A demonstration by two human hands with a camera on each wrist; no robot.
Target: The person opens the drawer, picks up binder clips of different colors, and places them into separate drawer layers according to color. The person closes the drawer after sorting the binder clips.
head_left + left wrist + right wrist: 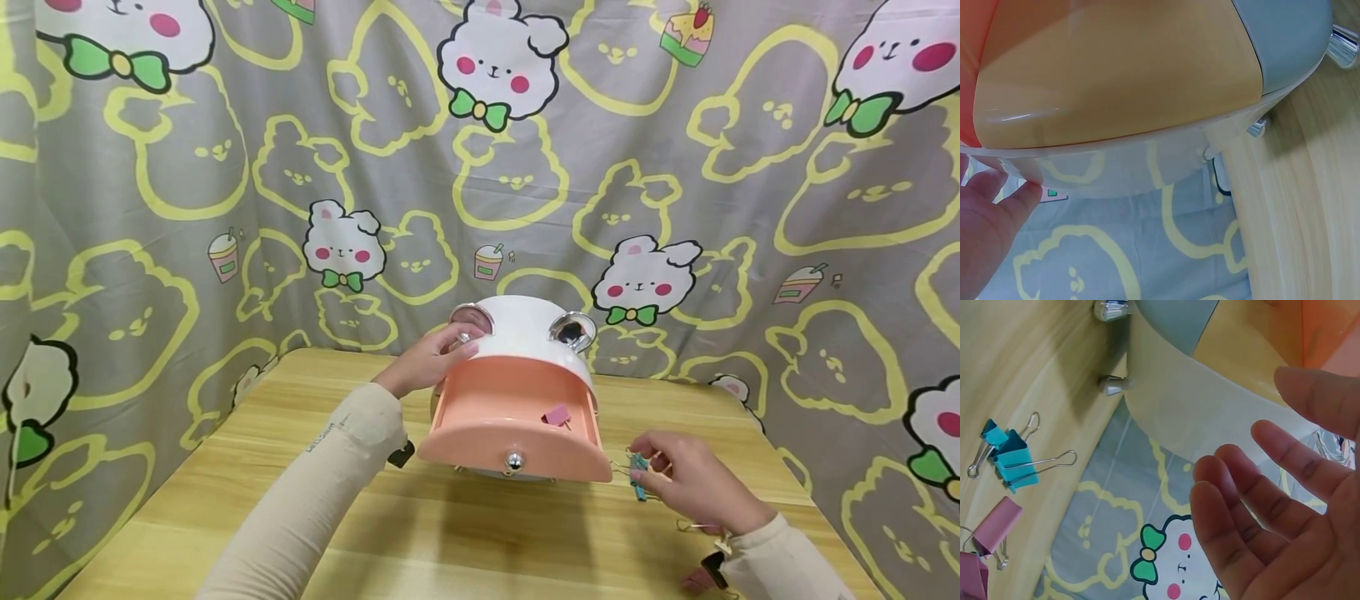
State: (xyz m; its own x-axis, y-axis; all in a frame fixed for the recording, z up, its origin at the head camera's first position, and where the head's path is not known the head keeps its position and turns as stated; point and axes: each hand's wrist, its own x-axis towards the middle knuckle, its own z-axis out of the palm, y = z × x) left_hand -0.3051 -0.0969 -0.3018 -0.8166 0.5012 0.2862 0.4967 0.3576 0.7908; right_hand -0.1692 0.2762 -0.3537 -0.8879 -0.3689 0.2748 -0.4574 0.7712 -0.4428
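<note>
A white drawer box [517, 321] with round silver-rimmed ears stands mid-table, its peach top drawer [480, 446] pulled out. Inside that drawer lies a pink binder clip [557, 415]. My left hand [427, 360] rests against the box's upper left side by the ear, fingertips on the white shell, as the left wrist view also shows. To the right of the drawer, my right hand [693, 479] hovers by teal binder clips [1016, 464] on the table. In the right wrist view the fingers [1285, 509] are loosely spread with nothing between them.
Pink binder clips [997, 525] lie near the teal ones, partly behind my right wrist in the head view. The drawer's silver knob [513, 461] sticks out toward me. Behind the wooden table [337, 533] hangs a grey patterned curtain [420, 183].
</note>
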